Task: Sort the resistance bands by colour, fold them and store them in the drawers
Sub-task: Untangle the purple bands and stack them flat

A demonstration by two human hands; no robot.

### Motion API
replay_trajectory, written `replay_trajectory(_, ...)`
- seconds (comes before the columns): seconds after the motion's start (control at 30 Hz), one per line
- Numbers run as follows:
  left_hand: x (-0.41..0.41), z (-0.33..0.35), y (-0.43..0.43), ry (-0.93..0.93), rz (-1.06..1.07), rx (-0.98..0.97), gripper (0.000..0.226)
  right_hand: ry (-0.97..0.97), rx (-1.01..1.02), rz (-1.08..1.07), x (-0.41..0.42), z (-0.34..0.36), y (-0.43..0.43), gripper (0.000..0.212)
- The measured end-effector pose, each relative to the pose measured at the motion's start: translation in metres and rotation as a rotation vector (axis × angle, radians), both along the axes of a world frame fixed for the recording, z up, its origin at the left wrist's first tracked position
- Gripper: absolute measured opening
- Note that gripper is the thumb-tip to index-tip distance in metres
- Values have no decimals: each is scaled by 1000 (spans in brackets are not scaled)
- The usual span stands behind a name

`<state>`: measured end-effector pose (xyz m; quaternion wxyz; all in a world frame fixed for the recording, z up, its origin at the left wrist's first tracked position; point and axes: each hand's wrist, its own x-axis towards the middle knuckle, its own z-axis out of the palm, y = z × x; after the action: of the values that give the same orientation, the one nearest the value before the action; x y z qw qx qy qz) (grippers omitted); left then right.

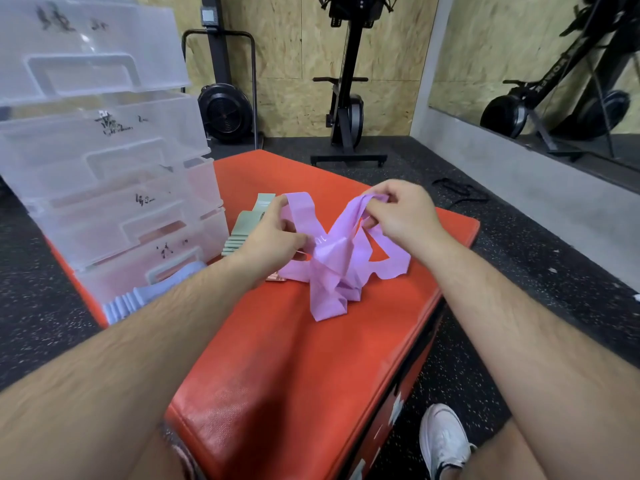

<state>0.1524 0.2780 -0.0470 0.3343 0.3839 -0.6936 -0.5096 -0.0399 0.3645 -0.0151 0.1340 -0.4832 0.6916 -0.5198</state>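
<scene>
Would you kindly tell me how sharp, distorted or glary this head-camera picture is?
Head view: wide-angle bending stretches the forearms and tilts the clear drawers, which carry a pale sheen; the purple bands, left hand and right hand look slightly soft; lighting is even, shadows faint.

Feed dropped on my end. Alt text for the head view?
The left-hand grip and right-hand grip hold a tangled purple band, lifted partly off an orange padded box. Folded green bands lie beside a stack of clear drawers at left, folded blue bands in front of it.
</scene>
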Motion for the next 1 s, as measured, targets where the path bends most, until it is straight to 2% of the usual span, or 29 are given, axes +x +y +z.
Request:
replay_trajectory(0.2, 3, 4, 3, -19, 12, -14, 64, -536, -443, -155, -1, 27, 1, 18)
replay_trajectory(0.3, 4, 1, 1, -75, 26, -55, 68, -598, -617, -156, -4, 40, 3, 17)
replay_trajectory(0.4, 5, 0, -1, -137, 43, -77, 72, -566, -682, -157, -5, 45, 4, 14)
replay_trajectory(0.5, 6, 2, -1, -119, 23, -77, 68, -460, -622, -196, -7, 36, -1, 10)
replay_trajectory(0.6, 6, 3, -3, -83, 9, -64, 67, -274, -403, -242, -16, 9, -14, 10)
replay_trajectory(0.67, 7, 4, -3, -36, -10, -61, 63, -67, -143, -234, -23, -14, -20, 13)
replay_trajectory(0.77, 6, 7, 0, 40, -26, -60, 45, 189, 481, -40, -21, -37, -18, 27)
replay_trajectory(0.8, 6, 7, 1, 56, -22, -71, 35, 251, 632, 28, -18, -40, -16, 33)
replay_trajectory(0.83, 6, 8, 2, 63, -19, -90, 26, 317, 686, 46, -15, -40, -14, 39)
replay_trajectory(0.87, 5, 8, 2, 66, -12, -109, 20, 362, 635, 14, -11, -36, -14, 43)
replay_trajectory(0.9, 6, 8, 3, 68, -3, -127, 18, 351, 496, -25, -6, -30, -13, 42)
replay_trajectory(0.93, 6, 9, 3, 72, 7, -141, 17, 254, 337, -33, 2, -21, -13, 37)
replay_trajectory(1.0, 7, 12, 5, 97, 20, -157, 16, -56, 111, 72, 18, -4, -12, 27)
